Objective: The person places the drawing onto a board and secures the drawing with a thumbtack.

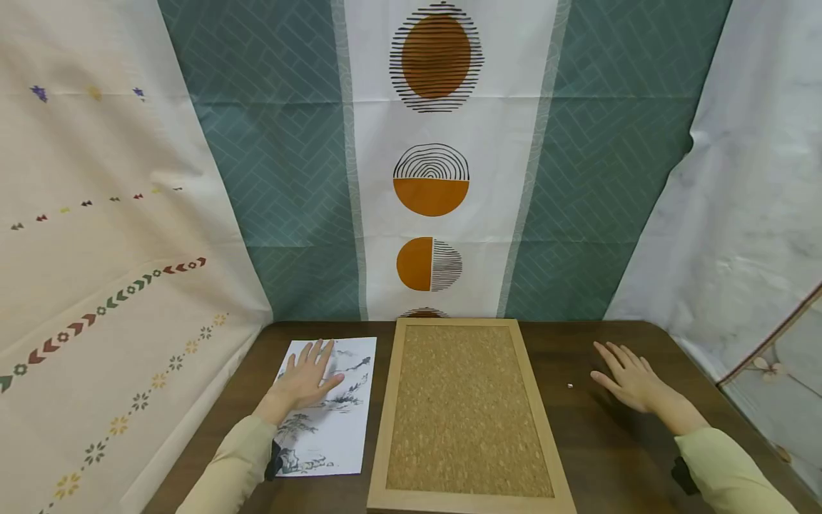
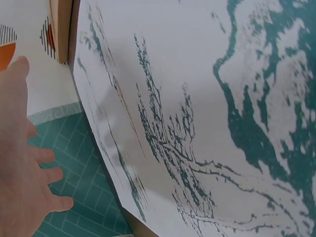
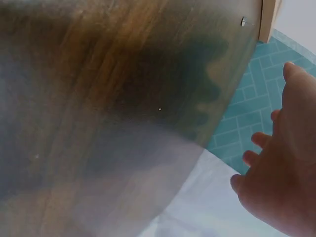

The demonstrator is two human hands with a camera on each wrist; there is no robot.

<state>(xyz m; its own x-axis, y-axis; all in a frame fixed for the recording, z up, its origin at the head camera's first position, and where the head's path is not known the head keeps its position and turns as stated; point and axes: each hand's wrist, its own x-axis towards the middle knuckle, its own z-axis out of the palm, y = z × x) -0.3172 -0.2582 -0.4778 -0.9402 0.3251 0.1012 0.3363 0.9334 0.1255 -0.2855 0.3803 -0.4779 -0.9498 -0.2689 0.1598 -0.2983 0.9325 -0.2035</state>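
My left hand [image 1: 305,380] is spread over a white sheet of paper [image 1: 343,428] printed with an ink landscape of trees and rocks. In the left wrist view, the hand [image 2: 22,163] appears apart from the sheet, fingers extended and holding nothing. On the other side, my right hand [image 1: 632,380] hovers above the bare wood with its fingers spread and nothing in them. A tiny thumbtack [image 1: 569,385] lies just left of that hand; the right wrist view shows its thin point beside the head [image 3: 243,21]. Between the hands lies a wood-framed cork board [image 1: 472,414].
Everything rests on a dark brown wooden table [image 1: 597,457]. Patterned cloth [image 1: 295,157] hangs behind the table's far edge. More fabric drapes along the left [image 1: 128,285] and right [image 1: 751,235] sides.
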